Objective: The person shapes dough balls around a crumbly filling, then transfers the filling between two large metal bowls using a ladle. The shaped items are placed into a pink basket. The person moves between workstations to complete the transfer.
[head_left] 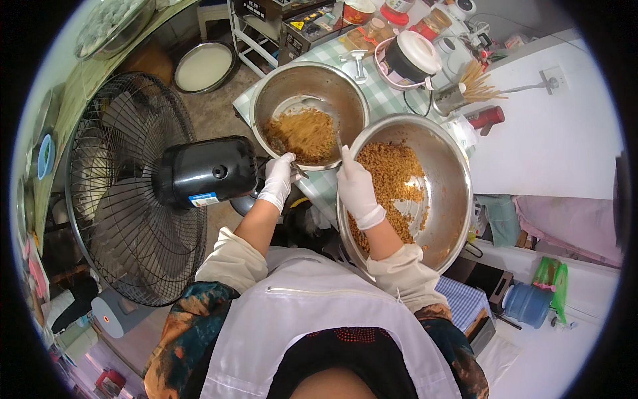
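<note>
A smaller stainless steel bowl holds a mound of brown crumbly mix with a paler powder on top. At its near left rim my white-gloved left hand grips a metal utensil, whose handle end shows past the fingers. My right hand, gloved too, is closed on a thin metal utensil that reaches into the same bowl; its working end is hard to make out. Beneath my right wrist stands a larger stainless steel bowl with golden-brown crumbly mix gathered towards its left side.
A large black fan stands close on my left. On the green checked tablecloth are a lidded pot, a metal holder with wooden sticks and several jars. A basin of pale liquid rests on the floor.
</note>
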Available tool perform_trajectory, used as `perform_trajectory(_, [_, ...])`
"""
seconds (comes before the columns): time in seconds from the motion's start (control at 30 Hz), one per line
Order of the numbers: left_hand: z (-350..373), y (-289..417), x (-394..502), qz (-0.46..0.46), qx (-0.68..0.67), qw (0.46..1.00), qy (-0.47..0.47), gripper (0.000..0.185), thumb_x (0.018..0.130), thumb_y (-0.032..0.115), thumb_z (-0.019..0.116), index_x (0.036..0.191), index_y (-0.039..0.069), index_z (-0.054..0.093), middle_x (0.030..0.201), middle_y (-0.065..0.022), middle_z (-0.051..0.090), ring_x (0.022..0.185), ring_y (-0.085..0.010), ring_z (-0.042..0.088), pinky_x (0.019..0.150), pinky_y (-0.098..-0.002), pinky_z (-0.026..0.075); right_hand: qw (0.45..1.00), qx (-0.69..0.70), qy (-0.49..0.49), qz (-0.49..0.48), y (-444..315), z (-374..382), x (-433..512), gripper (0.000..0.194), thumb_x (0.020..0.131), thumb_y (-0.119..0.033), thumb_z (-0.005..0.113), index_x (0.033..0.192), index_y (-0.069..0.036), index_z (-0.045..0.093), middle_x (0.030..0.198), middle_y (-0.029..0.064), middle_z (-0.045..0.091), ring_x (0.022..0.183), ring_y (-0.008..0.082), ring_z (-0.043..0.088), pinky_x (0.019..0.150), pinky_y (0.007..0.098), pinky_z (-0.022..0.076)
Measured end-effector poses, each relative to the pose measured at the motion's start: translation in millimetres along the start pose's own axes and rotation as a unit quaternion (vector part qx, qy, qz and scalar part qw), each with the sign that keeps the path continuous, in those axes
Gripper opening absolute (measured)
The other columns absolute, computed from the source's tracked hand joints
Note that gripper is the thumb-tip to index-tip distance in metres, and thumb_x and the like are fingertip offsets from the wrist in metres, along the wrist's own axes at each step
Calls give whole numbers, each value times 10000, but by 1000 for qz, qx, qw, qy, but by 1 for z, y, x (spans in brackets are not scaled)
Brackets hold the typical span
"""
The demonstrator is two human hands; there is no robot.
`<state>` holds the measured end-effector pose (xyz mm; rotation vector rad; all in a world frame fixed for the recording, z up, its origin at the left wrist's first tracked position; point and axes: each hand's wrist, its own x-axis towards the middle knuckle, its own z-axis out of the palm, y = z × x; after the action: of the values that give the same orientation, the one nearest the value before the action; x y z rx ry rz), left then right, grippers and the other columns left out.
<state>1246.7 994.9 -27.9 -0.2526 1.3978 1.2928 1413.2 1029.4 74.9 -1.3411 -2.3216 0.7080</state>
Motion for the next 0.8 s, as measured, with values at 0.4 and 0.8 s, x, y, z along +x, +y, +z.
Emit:
perform_trajectory(0.4, [1, -2, 6, 1, -24, 1000, 14, 177, 846, 176, 608, 859, 16, 534, 688, -83, 526, 483, -208, 545, 391, -301, 469, 784, 389, 194, 443, 151, -93, -102, 270, 914, -17, 442, 1161, -45, 549, 667, -5, 496, 428, 55, 342, 352, 217, 277])
perform_trajectory(0.8, [6, 4, 1, 1, -22, 999, 31, 113, 858, 151, 567, 786, 96, 499, 647, -35, 480, 492, -166, 462, 420, -290, 345, 649, 617, -7, 445, 150, -26, -120, 230, 983, -79, 399, 1199, -60, 478, 759, 34, 516, 467, 57, 335, 388, 202, 286])
